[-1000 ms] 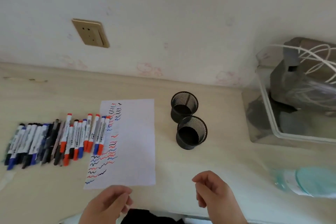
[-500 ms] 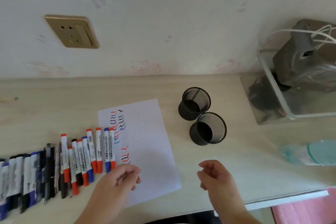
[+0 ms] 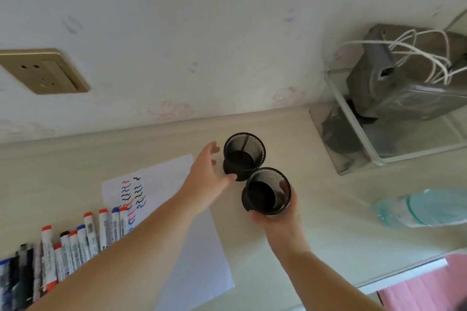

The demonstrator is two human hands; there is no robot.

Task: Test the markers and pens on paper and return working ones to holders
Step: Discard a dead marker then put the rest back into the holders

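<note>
Two black mesh holders stand touching on the pale desk. My right hand point(image 3: 276, 222) grips the near holder point(image 3: 266, 190), with thumb and fingers wrapped round its lower wall. My left hand point(image 3: 206, 177) is spread beside the far holder point(image 3: 243, 156), its thumb touching the base and its fingers straight along the left side. Both holders look empty inside. A white paper point(image 3: 164, 179) with red, blue and black squiggles lies to the left, partly under my left forearm. A row of several markers point(image 3: 75, 242) with red, blue and black caps lies at its left edge.
A clear plastic box point(image 3: 379, 159) holding a grey device with white cords stands at the back right. A clear bottle point(image 3: 424, 209) lies on its side to the right. A brass wall socket point(image 3: 43, 70) is on the wall. Pink cloth point(image 3: 427, 283) hangs below the desk's front edge.
Both hands have moved forward from the desk's near edge to the holders. The right hand has taken hold of the near holder, and the left has reached the far one.
</note>
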